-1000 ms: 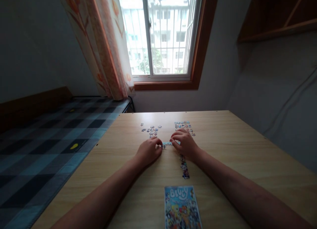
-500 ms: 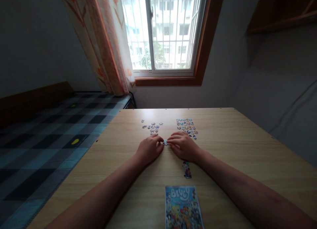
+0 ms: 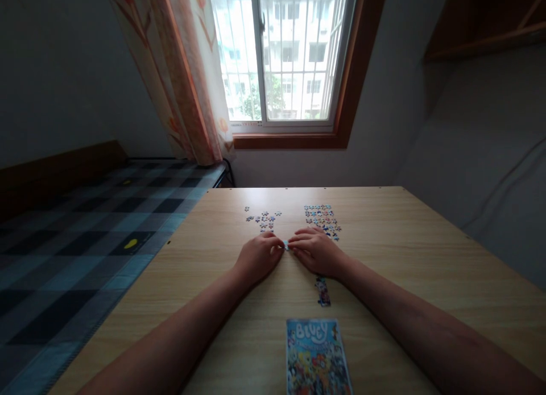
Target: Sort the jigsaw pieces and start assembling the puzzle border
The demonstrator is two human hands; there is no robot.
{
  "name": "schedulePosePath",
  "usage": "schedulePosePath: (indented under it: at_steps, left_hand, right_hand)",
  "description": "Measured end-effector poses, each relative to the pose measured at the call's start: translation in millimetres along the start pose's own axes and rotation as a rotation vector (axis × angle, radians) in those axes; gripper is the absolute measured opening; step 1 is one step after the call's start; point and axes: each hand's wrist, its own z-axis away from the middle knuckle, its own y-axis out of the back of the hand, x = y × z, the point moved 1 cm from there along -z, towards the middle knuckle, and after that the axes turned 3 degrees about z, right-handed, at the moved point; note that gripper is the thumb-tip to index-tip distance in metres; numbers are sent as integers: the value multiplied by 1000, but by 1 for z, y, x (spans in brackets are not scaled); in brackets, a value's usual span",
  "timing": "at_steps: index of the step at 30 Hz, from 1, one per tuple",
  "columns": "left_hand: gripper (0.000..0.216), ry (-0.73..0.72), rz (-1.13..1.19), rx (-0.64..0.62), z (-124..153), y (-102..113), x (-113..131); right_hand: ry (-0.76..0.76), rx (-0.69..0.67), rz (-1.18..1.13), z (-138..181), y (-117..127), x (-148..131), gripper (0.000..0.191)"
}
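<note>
Between my two hands, on the tabletop, lies a small light-blue jigsaw puzzle piece (image 3: 286, 245), mostly covered by fingertips. My left hand (image 3: 261, 254) is closed on its left side, thumb and forefinger pinched at the edge. From the right, my right hand (image 3: 314, 250) closes its fingertips on the same piece. Just below the right wrist sits a joined strip of puzzle pieces (image 3: 323, 292). Loose puzzle pieces (image 3: 265, 218) are scattered beyond my left hand. Rows of puzzle pieces (image 3: 319, 214) lie beyond my right hand, some partly hidden by it.
A colourful picture card or box marked "Bluey" (image 3: 318, 358) lies near the front of the wooden table (image 3: 409, 258). Left of the table is a bed with a checked cover (image 3: 106, 241). Behind stand a window (image 3: 294, 59) and a curtain (image 3: 179, 70).
My left hand has shifted slightly right, nearer the right hand, and less of the puzzle piece shows between the fingertips. The right hand stays nearly in place.
</note>
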Motion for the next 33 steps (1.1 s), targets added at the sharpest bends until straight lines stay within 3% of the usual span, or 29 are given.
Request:
schedulePosePath:
  at_steps: [14, 24, 33]
  left_hand:
    - [17, 36, -31, 8, -1, 0, 4]
    - [26, 9, -17, 19, 0, 0, -1]
    - [26, -24, -7, -16, -1, -3, -2]
  right_hand:
    - [-4, -26, -9, 0, -3, 1, 24]
    - [-136, 338, -21, 8, 7, 17, 23]
    - [-218, 403, -55, 10, 11, 22, 23]
